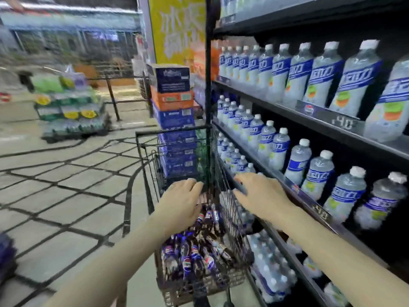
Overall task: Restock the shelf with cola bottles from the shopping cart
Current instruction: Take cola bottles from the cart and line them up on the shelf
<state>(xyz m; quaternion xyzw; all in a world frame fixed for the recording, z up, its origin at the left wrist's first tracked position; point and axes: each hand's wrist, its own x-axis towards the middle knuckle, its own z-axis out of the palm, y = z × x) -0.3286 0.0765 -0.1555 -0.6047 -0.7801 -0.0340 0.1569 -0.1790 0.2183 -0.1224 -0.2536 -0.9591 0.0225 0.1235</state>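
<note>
A tall black shelf (pixel 309 116) fills the right side, and its rows hold clear bottles with blue labels (pixel 321 76). Some spots on the lower rows look bare, but the picture is blurry, so it is hard to be sure. Beside the shelf stands a black wire shopping cart (pixel 146 173), and past it is a stack of blue and orange boxes (pixel 172 103). Far off on the floor sits a pile of green and clear drink packs (pixel 68 107). Down in the bottom of the cart lie the cola bottles (pixel 194 260), dark ones with blue labels, all tipped over in a heap. Both arms reach out over the cart. The left hand (pixel 179 200) hangs above the bottles with its fingers loose and spread, holding nothing. The right hand (pixel 263 196) is near the cart's wire side and the shelf edge, fingers spread too, and it holds nothing. No bottle has been picked up yet, I think. What could go wrong: the bottles lie in a messy heap, so pulling one may make others roll. A round bottle can also slip from a weak hold and drop. An arm could bump the clear bottles and knock one off.
</note>
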